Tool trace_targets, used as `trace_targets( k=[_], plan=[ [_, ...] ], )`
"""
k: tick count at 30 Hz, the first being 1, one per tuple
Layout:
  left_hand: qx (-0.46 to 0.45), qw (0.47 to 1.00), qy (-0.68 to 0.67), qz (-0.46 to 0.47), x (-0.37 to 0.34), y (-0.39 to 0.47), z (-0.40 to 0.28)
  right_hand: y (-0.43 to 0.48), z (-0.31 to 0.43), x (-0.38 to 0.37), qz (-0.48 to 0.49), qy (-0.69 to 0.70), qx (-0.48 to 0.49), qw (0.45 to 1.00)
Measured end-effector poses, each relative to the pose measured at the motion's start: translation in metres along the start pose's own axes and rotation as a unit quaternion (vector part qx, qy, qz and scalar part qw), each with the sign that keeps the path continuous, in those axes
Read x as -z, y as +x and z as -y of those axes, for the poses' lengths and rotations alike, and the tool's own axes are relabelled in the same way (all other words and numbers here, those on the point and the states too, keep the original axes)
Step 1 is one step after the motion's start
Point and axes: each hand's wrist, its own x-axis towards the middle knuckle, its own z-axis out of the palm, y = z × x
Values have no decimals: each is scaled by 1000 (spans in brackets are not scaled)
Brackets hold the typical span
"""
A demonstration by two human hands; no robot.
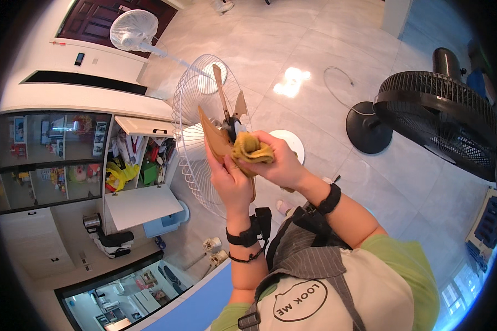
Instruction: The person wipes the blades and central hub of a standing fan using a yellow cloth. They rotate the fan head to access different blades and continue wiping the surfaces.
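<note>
A pedestal fan with a white wire rear guard (186, 165) stands in front of me, its front guard off and its brown blades exposed. My left hand (230, 180) grips one amber-brown fan blade (213, 128) near its lower end, fingers behind and thumb in front. Bunched in my right hand (283, 161) is a mustard-yellow cloth (252, 149), pressed near the blade and close to the dark hub (232, 126). Part of the blade under the cloth is hidden. Behind my right hand shows the fan's round white base (292, 140).
A black pedestal fan (435, 111) stands at the right, its cord (329, 72) loose on the tiled floor (281, 45). Another white fan (133, 31) is at the back left. A lowered cabinet door (143, 207) juts out at the left, above a blue basin (165, 223).
</note>
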Motion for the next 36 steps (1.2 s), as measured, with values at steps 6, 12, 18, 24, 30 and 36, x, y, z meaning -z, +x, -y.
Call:
trace_targets(
  k=[6, 12, 18, 24, 30, 36],
  plan=[
    [-44, 993, 72, 79, 17, -1, -1, 16, 26, -9, 10, -254, 192, 948],
    [-13, 997, 54, 53, 13, -8, -1, 28, 33, -15, -78, -116, 57, 989],
    [-28, 994, 72, 83, 17, -4, 1, 43, 20, -11, -11, -273, 257, 927],
    [-4, 992, 105, 74, 19, -5, -4, 29, 25, -15, 12, -406, 338, 849],
    [36, 995, 71, 68, 23, -8, -8, 22, 27, -10, 71, -412, 335, 844],
    [7, 992, 91, 91, 23, -6, -10, 17, 23, 8, 126, -400, 254, 871]
  ],
)
